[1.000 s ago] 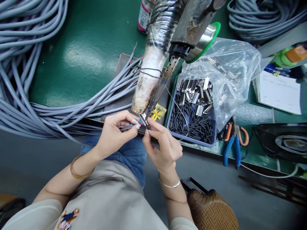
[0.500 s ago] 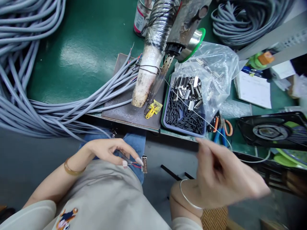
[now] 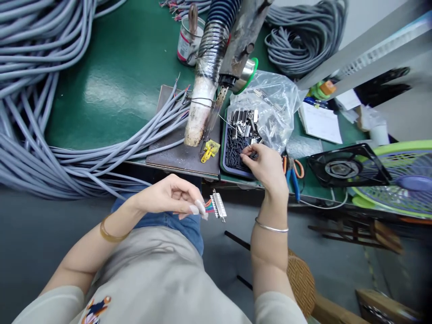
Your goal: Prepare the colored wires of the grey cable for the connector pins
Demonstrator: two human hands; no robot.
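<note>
My left hand (image 3: 172, 197) pinches the end of a cable with coloured wires fanned out into a small metal connector (image 3: 218, 205), held above my lap just off the bench edge. My right hand (image 3: 266, 167) reaches into the blue tray (image 3: 225, 167) of short black tube pieces (image 3: 234, 148) and metal connector shells (image 3: 243, 119); its fingertips pinch at the black pieces. Whether a piece is held is too small to tell.
Thick bundles of grey cable (image 3: 30, 112) cover the left of the green bench (image 3: 111, 85). A wrapped fume hose and soldering fixture (image 3: 205, 90) stand over a dark plate (image 3: 182, 153). A clear bag (image 3: 270, 103), blue pliers (image 3: 293, 177), a black fan (image 3: 347, 166), a tin (image 3: 186, 40) and papers (image 3: 320, 121) lie around.
My hands left the soldering fixture. The left hand drew the wired connector back over my lap; the right hand swung out right, then reached into the blue tray.
</note>
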